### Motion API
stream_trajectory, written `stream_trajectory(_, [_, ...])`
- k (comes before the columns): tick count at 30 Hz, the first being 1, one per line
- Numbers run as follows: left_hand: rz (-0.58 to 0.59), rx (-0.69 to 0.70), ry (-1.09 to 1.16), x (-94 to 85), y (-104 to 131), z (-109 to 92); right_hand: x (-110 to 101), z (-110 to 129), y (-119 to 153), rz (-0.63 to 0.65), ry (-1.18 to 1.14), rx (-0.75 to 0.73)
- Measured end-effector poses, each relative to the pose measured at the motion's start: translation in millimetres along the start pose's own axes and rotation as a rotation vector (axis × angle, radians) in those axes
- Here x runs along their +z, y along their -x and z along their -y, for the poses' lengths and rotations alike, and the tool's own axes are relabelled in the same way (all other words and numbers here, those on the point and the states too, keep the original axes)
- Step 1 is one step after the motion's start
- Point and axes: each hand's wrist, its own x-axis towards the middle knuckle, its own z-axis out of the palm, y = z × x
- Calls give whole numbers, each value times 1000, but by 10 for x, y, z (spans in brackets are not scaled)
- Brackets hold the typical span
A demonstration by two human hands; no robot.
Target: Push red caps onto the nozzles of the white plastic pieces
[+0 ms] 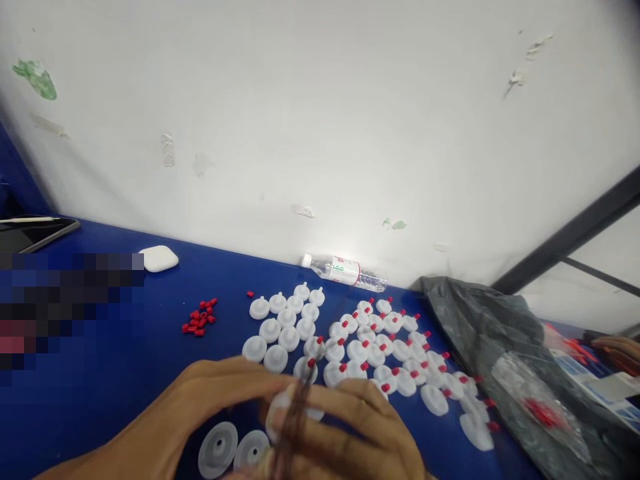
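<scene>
Left hand (227, 387) arched, right hand (357, 427) curled

One printed label showed, its wording not readable with certainty.
It was the white label (345, 270) on the clear bottle (373, 279) lying on the surface (210, 267); it carried short green lettering and small red print, too small and blurred to make out.

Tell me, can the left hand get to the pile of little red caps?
Probably yes: the red caps lie just past the left hand, with blue table showing between, though it seems busy at a white plastic cup.
</scene>
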Motion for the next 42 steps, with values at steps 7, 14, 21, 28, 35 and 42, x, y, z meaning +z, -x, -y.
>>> stream_trajectory(7, [-48, 14, -147, -302, -619, 332, 16, -352, -51, -150, -48, 148])
stream_trajectory(14, [-3, 41, -349, -76, -523, 700, 85, -587, 18, -176, 19, 141])
stream_trajectory(21, [139, 38, -506, -12, -479, 772, 88, -587, 37, -44, 13, 189])
stream_trajectory(28, [131, 122, -490, 14, -515, 904, 55, -527, 154, 358, 0, 244])
stream_trajectory(35, [89, 154, -442, -63, -568, 790, 98, -508, 110, 575, 3, 342])
stream_trajectory(42, [-34, 213, -319, -40, -599, 603, 243, -662, -93, 347, -83, 248])
